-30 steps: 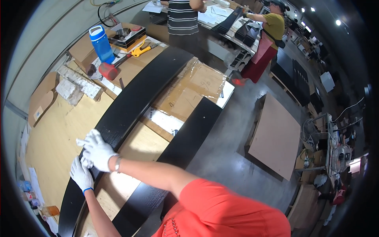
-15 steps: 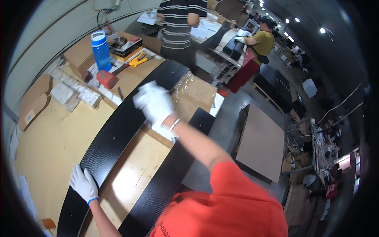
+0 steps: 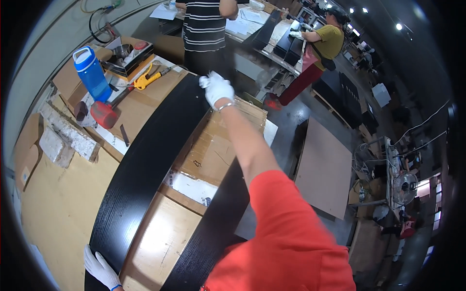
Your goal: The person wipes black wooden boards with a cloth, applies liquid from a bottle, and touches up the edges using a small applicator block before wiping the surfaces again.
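Note:
A long black wood-grain board (image 3: pixel 150 140) lies lengthwise in front of me. My right hand (image 3: pixel 219 91), in a white glove, is at its far end. The fingers are closed round a small crumpled white cloth (image 3: pixel 205 82), which is against the end of the board and partly hidden by the hand. My left hand (image 3: pixel 100 269), gloved in white with a blue cuff, rests at the near left edge of the board, its fingers stretched out and holding nothing. A second black board (image 3: pixel 213 228) lies to the right, partly covered by my right arm.
Left of the board are a blue bottle (image 3: pixel 91 75), a red-headed mallet (image 3: pixel 104 115), a yellow air gun (image 3: pixel 145 79) and white blocks (image 3: pixel 57 145). Cardboard (image 3: pixel 213 145) lies between the boards. Two people (image 3: pixel 205 26) work at a farther table; a brown panel (image 3: pixel 323 167) is at right.
My right hand has moved farther away along the board to its far end, with the white cloth. My left hand appears lower in the picture, still at the board's left edge. The view has shifted.

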Motion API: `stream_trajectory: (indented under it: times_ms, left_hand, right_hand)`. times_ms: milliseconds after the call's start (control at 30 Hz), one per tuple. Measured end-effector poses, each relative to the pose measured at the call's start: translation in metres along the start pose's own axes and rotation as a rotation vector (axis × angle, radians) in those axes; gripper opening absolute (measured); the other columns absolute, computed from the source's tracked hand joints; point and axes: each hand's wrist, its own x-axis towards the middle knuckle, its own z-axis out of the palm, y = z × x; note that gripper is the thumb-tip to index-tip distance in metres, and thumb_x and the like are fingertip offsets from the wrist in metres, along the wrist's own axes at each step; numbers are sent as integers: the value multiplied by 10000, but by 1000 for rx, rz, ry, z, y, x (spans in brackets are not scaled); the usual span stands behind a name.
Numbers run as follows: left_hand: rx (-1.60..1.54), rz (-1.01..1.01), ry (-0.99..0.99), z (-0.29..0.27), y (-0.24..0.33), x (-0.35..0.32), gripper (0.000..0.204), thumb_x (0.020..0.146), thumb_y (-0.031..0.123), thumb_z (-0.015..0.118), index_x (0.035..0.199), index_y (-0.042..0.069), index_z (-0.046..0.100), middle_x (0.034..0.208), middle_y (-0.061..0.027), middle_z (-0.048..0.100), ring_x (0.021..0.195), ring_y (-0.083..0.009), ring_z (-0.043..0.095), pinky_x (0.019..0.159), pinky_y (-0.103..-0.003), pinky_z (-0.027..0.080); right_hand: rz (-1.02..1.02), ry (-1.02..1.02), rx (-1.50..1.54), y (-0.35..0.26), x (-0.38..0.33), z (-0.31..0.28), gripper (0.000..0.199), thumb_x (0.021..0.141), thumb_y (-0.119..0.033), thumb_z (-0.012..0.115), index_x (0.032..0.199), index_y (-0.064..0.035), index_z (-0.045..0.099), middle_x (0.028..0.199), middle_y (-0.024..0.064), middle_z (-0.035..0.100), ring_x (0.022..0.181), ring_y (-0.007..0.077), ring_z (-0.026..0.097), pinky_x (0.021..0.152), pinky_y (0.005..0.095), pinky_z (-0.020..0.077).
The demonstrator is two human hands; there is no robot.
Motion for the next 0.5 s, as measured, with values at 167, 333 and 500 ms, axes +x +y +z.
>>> stream_trajectory:
  times_ms: [167, 333, 500]
  left_hand:
    - [-25, -79, -26, 21, -29, -10, 488, 1082, 344, 449, 1406, -2, 569, 1404, -218, 594, 1289, -386, 550, 1119, -482, 386]
    - [-59, -64, -14, 39, -37, -3, 449, 1097, 276, 441, 1436, 0, 547, 1445, -181, 576, 1342, -346, 518, 1154, -452, 360]
    - [-8, -75, -27, 37, -70, -19, 479, 1121, 318, 393, 1445, -2, 542, 1458, -186, 574, 1350, -351, 525, 1166, -437, 369]
  right_hand:
    - [196, -177, -88, 51, -2, -36, 301, 1009, -316, 528, 1075, -78, 700, 1037, 168, 760, 1005, 303, 744, 787, 415, 597]
    - [-558, -304, 613, 44, -167, 13, 190, 817, -268, 703, 976, -177, 653, 780, 88, 697, 717, 287, 706, 558, 404, 536]
    - [-1099, -404, 519, -27, -375, -33, 148, 846, -248, 618, 721, -185, 664, 865, 79, 611, 761, 280, 666, 680, 419, 556]
